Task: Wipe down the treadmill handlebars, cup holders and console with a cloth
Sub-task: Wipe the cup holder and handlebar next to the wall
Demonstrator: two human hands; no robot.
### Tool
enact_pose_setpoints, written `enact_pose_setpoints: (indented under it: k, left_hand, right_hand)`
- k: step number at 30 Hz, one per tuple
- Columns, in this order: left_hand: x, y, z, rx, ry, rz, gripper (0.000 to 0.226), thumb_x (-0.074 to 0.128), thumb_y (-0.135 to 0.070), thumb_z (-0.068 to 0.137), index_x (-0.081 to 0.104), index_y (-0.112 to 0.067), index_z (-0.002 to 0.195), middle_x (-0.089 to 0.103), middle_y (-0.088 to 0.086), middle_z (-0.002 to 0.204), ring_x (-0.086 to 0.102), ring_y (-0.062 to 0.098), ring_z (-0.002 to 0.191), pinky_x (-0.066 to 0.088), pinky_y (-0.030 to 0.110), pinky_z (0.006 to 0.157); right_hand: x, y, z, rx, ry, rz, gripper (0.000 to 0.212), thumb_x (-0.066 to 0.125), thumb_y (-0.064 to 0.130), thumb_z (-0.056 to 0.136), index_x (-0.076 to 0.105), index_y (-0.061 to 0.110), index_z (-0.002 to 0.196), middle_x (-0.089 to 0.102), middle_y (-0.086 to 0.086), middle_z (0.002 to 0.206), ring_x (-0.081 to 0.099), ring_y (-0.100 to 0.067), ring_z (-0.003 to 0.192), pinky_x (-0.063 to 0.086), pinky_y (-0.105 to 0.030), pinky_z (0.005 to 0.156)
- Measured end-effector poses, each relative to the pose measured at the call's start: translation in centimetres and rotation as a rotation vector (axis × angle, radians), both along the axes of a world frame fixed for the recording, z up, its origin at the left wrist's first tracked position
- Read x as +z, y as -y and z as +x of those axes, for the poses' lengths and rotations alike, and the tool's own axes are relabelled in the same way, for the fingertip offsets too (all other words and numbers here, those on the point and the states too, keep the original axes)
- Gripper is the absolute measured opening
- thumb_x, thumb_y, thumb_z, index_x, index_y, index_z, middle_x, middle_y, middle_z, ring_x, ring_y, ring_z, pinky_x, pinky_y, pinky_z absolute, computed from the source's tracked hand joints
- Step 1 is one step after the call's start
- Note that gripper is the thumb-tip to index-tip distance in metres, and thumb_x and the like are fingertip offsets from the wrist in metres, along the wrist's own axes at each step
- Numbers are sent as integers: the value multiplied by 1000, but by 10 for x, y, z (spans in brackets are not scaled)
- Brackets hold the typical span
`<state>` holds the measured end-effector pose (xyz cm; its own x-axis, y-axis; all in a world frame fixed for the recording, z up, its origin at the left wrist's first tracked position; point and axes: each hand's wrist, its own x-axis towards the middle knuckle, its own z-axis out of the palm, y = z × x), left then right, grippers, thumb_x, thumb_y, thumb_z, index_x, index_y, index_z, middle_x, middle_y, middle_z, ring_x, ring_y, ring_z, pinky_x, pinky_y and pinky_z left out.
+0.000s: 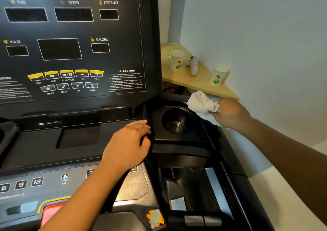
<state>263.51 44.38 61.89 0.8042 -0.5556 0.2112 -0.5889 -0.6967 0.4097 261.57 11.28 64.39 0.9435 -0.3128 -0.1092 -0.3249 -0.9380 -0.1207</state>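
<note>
Head view: cloth (201, 105) in right grip (230, 113), beside cup holder (169, 118).

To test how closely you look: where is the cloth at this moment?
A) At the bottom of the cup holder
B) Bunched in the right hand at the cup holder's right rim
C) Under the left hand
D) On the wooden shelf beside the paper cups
B: the white cloth is bunched in the right hand by the right rim of the cup holder; the left hand grips the console edge without any cloth.
</note>
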Motion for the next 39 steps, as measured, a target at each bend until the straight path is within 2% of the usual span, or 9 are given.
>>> enact_pose_setpoints:
  k: [1,3,8,13,16,20,25,31,39]
  left_hand:
    - [0,0,0,0,-5,-1,41,44,-30,83,74,-22,111,66,-11,124,47,0,130,39,24,101]
    - [0,0,1,-1,-2,9,36,48,-27,86,74,-22,110,67,-11,124,47,0,130,38,23,101]
    - [2,0,0,-5,-7,12,39,44,-29,83,75,-22,108,67,-12,122,48,0,129,36,21,100]
    - [-1,-1,1,4,-2,12,31,54,-21,86,74,-21,110,67,-11,123,47,0,129,35,20,100]
    - [-1,0,2,2,0,5,35,49,-26,84,75,-23,107,68,-13,120,48,-1,128,43,27,103]
    - [0,0,3,11,-2,0,40,44,-30,81,75,-23,106,68,-14,120,48,-1,129,47,31,102]
    - [-1,-1,5,2,-9,16,40,44,-31,83,74,-24,109,66,-14,123,46,-1,130,44,30,103]
    - [0,-1,3,-1,-15,25,39,45,-30,85,73,-23,112,65,-12,127,47,-1,129,39,26,105]
    - [2,-2,1,-22,-21,-13,31,56,-19,91,70,-24,118,64,-12,128,40,-9,124,33,18,101]
  right_hand:
    - [-4,-1,-1,67,92,-4,3,63,18,83,61,21,83,64,-7,94,62,-28,91,51,-35,82]
    - [-17,-5,-5,297,297,37,32,75,6,72,69,10,104,66,-14,111,61,-32,107,49,-37,96]
    - [-4,-44,-18,371,-95,121,60,54,1,86,52,32,137,54,-3,139,52,-23,122,44,-31,99]
    - [25,-43,-36,470,-258,222,19,55,10,90,67,24,94,67,-1,89,61,-18,80,47,-32,74]
    - [42,-43,-41,496,-275,382,31,62,11,86,62,27,60,59,4,62,54,-11,62,43,-27,62]
    - [65,-27,-26,151,-108,652,12,68,17,79,67,21,90,72,1,82,69,-19,77,55,-37,66]
    - [79,-46,-8,320,-329,242,20,57,19,80,52,18,61,50,5,57,47,-12,53,37,-27,51]
    - [75,-112,19,573,-450,-107,26,53,13,87,44,23,65,56,-1,70,53,-18,65,45,-32,59]
    - [40,-129,27,560,-601,101,6,62,17,80,58,13,83,45,0,64,41,-15,56,31,-24,47]
